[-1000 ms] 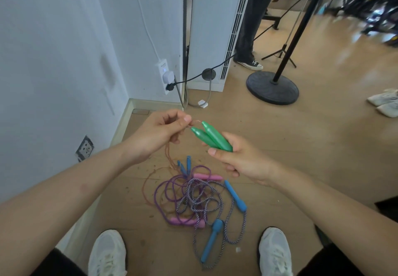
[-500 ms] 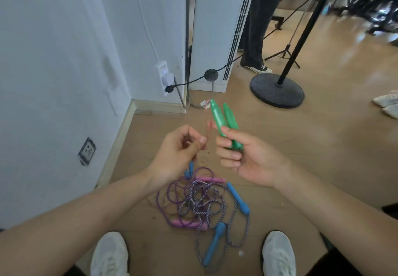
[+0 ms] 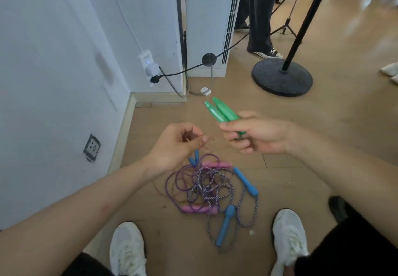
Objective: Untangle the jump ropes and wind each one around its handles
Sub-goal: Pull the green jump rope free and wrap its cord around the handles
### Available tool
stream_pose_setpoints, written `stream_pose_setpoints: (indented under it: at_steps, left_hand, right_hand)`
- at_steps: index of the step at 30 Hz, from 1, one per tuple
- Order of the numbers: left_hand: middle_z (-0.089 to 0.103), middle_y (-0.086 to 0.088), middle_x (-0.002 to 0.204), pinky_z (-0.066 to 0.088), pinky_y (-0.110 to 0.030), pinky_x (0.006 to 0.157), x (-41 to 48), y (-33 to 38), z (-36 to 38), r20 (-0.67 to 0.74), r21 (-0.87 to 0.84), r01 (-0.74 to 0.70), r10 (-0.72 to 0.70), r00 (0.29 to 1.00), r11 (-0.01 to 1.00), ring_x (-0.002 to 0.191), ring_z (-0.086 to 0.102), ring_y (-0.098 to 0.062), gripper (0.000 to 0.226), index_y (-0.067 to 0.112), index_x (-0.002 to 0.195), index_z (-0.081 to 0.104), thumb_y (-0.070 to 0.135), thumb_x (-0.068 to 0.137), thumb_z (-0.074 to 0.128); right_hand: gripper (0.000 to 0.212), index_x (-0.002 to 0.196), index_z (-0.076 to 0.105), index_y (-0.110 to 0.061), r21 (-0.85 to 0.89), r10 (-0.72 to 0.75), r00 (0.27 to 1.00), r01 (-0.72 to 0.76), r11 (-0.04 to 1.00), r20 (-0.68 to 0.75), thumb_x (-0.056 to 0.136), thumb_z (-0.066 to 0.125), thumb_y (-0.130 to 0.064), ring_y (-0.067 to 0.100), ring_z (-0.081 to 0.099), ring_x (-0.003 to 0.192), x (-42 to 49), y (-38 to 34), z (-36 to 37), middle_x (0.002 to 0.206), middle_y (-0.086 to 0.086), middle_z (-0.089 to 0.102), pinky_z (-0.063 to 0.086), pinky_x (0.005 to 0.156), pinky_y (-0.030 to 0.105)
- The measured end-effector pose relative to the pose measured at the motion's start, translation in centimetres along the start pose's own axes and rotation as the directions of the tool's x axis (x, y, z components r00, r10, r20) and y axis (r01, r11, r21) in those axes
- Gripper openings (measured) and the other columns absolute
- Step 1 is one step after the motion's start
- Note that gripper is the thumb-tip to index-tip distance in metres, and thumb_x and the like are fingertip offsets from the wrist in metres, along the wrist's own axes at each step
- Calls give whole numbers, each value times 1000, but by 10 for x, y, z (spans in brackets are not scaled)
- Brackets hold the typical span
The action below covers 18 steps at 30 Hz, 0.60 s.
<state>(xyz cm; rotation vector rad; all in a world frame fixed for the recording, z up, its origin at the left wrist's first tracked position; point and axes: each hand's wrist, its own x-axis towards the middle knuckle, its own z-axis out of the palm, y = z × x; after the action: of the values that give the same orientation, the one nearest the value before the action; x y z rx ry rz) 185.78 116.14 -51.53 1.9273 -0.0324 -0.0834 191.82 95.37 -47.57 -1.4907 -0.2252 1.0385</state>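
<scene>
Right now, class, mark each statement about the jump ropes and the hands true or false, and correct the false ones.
1. The right hand holds both green handles together. True.
2. The left hand is empty. False: it pinches a thin cord.
3. The pink handles lie in the tangle on the floor. True.
4. The striped rope is wound neatly around the blue handles. False: it lies loose and tangled on the floor.

Forearms [image 3: 86,211]: bare. Footwear: white mesh left sneaker [image 3: 127,252] and right sneaker [image 3: 289,237], flanking the rope pile [image 3: 206,187]. Legwear [image 3: 355,245]: black fabric.
</scene>
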Motion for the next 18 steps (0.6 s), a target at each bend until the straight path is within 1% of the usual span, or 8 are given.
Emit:
stream_pose_setpoints:
  at_steps: [3,6,8,11,13,14,16,18]
  left_hand:
    - [69,7,69,43,-20,56,0,-4,-10,35,218,-62,55,998,974,51,50,2,4,17,86,77,17,84,80]
    - [71,7,72,43,-16,58,-2,-3,-19,62,351,-128,113,992,927,52,53,0,9,23,86,79,18,80,83]
    - [71,10,71,41,-12,57,-2,2,-22,53,390,-160,152,987,907,52,53,0,11,26,87,79,19,79,83]
    - [71,11,67,42,-9,56,2,7,-22,38,389,-223,226,973,894,52,55,-2,15,27,87,79,15,78,84]
    - [73,8,68,45,-14,55,5,10,-19,57,345,-244,239,969,906,53,55,-3,17,26,88,79,13,78,84]
    - [74,8,70,47,-18,56,7,10,-18,63,314,-247,240,969,917,55,56,-4,18,26,89,79,13,78,84]
    - [75,10,74,50,-19,60,10,10,-15,58,259,-252,246,968,932,60,61,-6,18,26,90,78,13,79,83]
    - [77,8,80,54,-19,66,14,10,-14,36,193,-236,233,972,953,69,70,-11,17,20,92,78,11,79,82]
  right_hand:
    - [20,85,40,-17,-312,-5,991,-38,949,-135,99,54,-15,9,33,45,4,8,-8,64,-3,40,31,40,22]
    - [12,97,43,-14,-459,13,991,-72,885,-131,99,55,-16,8,34,42,7,17,-13,66,-1,39,32,39,22]
    - [19,110,44,-9,-577,29,988,-111,809,-150,99,56,-19,6,35,38,8,21,-15,67,1,39,33,36,22]
    - [30,110,41,-10,-736,94,985,-171,655,-146,97,59,-31,9,39,39,12,25,-12,70,5,43,36,36,24]
    - [36,104,40,-15,-867,99,984,-176,466,-146,95,60,-43,18,49,58,14,27,-9,78,6,49,44,50,33]
    - [37,102,39,-16,-906,67,987,-161,391,-146,94,59,-46,20,50,66,16,27,-7,81,4,49,44,57,35]
    - [36,99,39,-17,-939,-18,992,-110,326,-123,94,58,-47,16,45,71,14,27,-1,83,-1,46,35,57,30]
    - [34,97,39,-18,-954,-110,991,-39,298,-75,95,57,-47,18,45,71,11,27,2,83,-1,48,34,57,31]
